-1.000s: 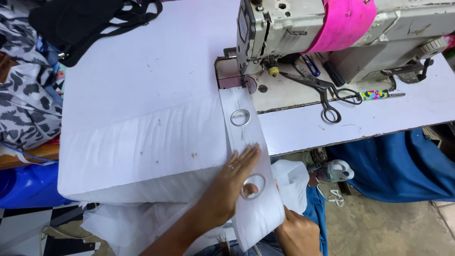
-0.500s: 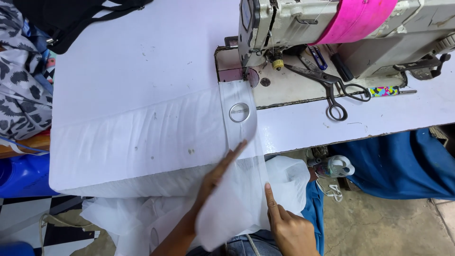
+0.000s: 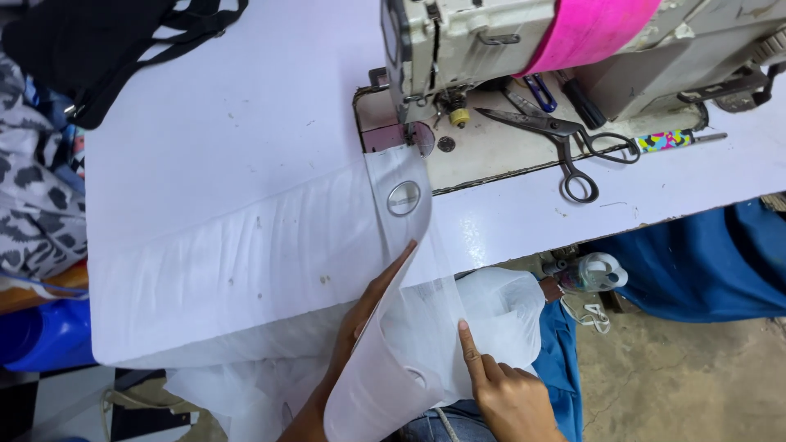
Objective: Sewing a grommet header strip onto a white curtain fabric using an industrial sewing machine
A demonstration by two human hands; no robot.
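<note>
At the far left, a patterned grey-and-black cloth (image 3: 33,205) hangs beside the white surface (image 3: 246,147), with a black garment (image 3: 106,41) at its top corner. The sheer white fabric (image 3: 229,270) lies spread flat across the surface and spills over the near edge. Your left hand (image 3: 368,307) lies open under the lifted white band (image 3: 385,385), fingers straight, pointing toward the silver eyelet ring (image 3: 404,198) set in that band. Your right hand (image 3: 499,385) is mostly curled, index finger extended and pressing the fabric just beside the band. Beyond, the band runs up to the sewing machine (image 3: 491,49), with scissors (image 3: 565,143) lying on its bed, right of the needle.
</note>
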